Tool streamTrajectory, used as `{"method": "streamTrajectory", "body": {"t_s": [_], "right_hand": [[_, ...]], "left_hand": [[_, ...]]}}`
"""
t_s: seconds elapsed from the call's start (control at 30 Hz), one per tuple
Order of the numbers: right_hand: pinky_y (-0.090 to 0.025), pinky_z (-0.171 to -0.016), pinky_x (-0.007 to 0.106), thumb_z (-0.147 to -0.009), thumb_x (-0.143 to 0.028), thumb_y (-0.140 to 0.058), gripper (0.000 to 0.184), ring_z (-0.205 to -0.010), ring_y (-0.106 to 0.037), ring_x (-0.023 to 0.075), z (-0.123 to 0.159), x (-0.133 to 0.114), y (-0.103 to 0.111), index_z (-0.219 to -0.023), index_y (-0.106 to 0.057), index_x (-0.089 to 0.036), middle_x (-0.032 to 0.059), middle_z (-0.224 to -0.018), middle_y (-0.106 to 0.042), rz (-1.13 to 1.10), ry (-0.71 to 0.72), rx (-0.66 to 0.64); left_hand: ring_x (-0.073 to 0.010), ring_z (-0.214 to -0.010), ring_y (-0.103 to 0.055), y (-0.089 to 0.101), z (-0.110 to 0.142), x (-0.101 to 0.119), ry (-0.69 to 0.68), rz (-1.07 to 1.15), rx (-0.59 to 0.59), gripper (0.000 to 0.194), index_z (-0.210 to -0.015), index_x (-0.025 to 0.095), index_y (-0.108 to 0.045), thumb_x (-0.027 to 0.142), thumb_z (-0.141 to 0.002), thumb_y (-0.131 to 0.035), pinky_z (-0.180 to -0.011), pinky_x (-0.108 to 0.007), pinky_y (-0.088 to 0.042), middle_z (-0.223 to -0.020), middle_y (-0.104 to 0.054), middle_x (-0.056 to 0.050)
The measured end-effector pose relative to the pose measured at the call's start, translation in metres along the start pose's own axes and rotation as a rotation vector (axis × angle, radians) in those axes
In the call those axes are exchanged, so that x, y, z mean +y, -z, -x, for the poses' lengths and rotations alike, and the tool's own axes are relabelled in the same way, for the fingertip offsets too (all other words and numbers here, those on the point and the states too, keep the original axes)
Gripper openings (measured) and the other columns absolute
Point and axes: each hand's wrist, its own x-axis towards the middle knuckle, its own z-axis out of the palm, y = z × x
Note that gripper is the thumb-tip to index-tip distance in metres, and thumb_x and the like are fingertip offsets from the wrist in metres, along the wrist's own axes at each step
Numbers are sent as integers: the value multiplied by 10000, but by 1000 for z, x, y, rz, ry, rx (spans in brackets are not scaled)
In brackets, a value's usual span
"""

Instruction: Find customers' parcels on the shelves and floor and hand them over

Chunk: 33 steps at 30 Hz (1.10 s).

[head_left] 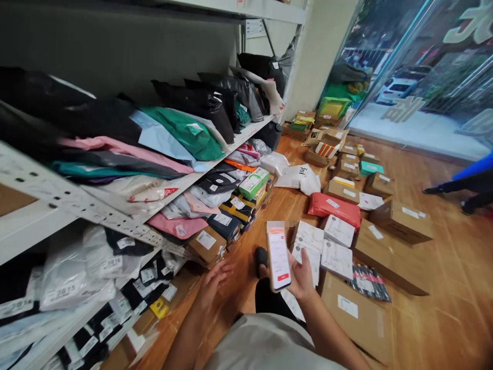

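R hand (pixel 302 277) holds a lit-up phone (pixel 279 257), thumb out at its side. L hand (pixel 213 285) has fingers a bit spread, nr a brown box (pixel 207 246) w/ a white label (pixel 206 239).

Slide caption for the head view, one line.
Right hand holding a lit smartphone, left hand empty, between shelves of mailing bags and cardboard boxes on the floor.

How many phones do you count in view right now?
1. The phone is in the person's right hand, its lit screen facing up; none shows in the open left hand. Others may be hidden among the parcels.
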Motion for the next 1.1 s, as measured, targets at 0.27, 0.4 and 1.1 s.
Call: {"method": "streamTrajectory", "body": {"t_s": [0.27,0.4,1.1], "right_hand": [[-424,-995,590,-695,-834,-518,812,-973,-671,314,-119,-190,31,-1206,-645,-217,151,-1190,-684,-67,1,-76],[-493,-924,536,-704,-725,-626,695,-899,-685,288,-181,-278,40,-1173,-671,-214,133,-1137,-708,-71,-22,-81],[-589,-800,460,-753,-454,-722,594,-860,-741,299,-587,-375,96,-1229,-578,-129,151,-999,-765,-108,-223,266]], "left_hand": [[-283,-1107,-633,-49,-197,41,138,85,315,471,-1194,193,-601,311,-745,-672,-845,-360,-502,-1192,-680,-127],[-259,-1099,-635,-89,-301,73,169,120,483,355,-1198,188,-544,252,-850,-521,-838,-364,-513,-1238,-636,-149],[-277,-1204,-524,-16,-800,326,-79,-193,874,491,-1374,187,-437,459,-965,-443,-939,-460,-499,-1410,-452,-145]]}}
